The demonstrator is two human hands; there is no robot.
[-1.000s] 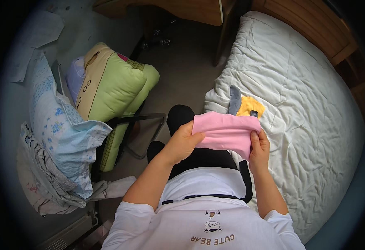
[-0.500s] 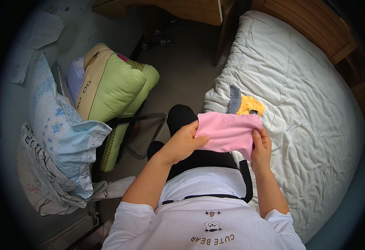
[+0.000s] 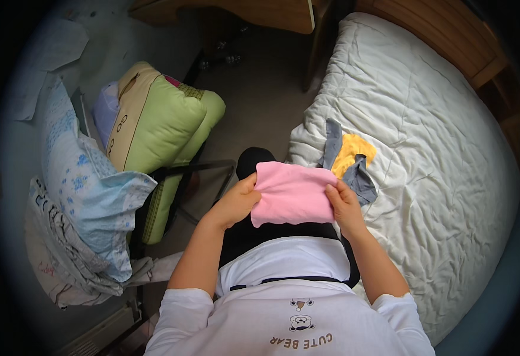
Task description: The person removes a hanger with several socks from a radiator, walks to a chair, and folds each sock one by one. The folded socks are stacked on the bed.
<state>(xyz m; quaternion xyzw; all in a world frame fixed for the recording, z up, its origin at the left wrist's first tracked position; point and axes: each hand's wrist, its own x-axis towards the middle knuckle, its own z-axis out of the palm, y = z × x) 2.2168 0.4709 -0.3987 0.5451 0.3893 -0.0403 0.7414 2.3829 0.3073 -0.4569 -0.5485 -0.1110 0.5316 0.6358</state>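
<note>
A pink cloth (image 3: 294, 194) is stretched between my two hands above my lap, its top edge nearly straight. My left hand (image 3: 240, 200) pinches its left side, thumb on top. At the opposite side my right hand (image 3: 344, 204) grips the cloth in the same way, fingers tucked beneath. Whether the cloth is folded or a single layer I cannot tell. Just beyond my right hand, a yellow cloth (image 3: 353, 149) lies crumpled on the bed, with a grey cloth (image 3: 362, 184) beside it and another grey piece (image 3: 332, 142) along its left.
The bed (image 3: 426, 148) with a rumpled white cover fills the right side. To the left, green bedding (image 3: 162, 127) is piled on a black-framed chair (image 3: 203, 172), near a blue floral pillow (image 3: 91, 184) and grey fabric (image 3: 76, 261). A wooden desk (image 3: 260, 13) stands at the back.
Both hands have moved left with the pink cloth, which is now more level and centred over my lap. More of the grey cloth on the bed shows.
</note>
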